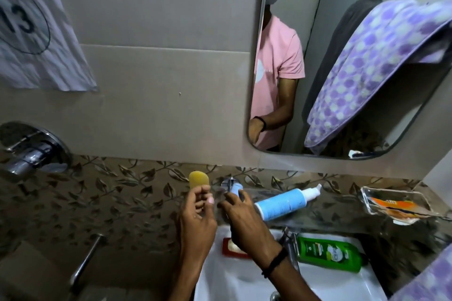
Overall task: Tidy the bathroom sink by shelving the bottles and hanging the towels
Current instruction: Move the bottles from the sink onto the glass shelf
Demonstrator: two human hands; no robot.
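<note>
My left hand (197, 212) holds a small yellow bottle (198, 179) upright at the left end of the glass shelf (325, 221). My right hand (241, 217) is closed around a small blue-and-silver bottle (232, 187) on the same shelf. A white and blue pump bottle (285, 204) lies on its side on the shelf, just right of my right hand. A green bottle (329, 254) lies on the sink rim by the tap (289, 244). A purple dotted towel (374, 66) hangs at the upper right, over the mirror.
A red soap box (231, 249) lies in the white sink (342, 283) behind my right wrist. A clear tray with an orange packet (396, 205) sits at the shelf's right end. A white cloth (31, 27) hangs upper left, a chrome valve (31, 151) below it, a rail (85, 261) lower left.
</note>
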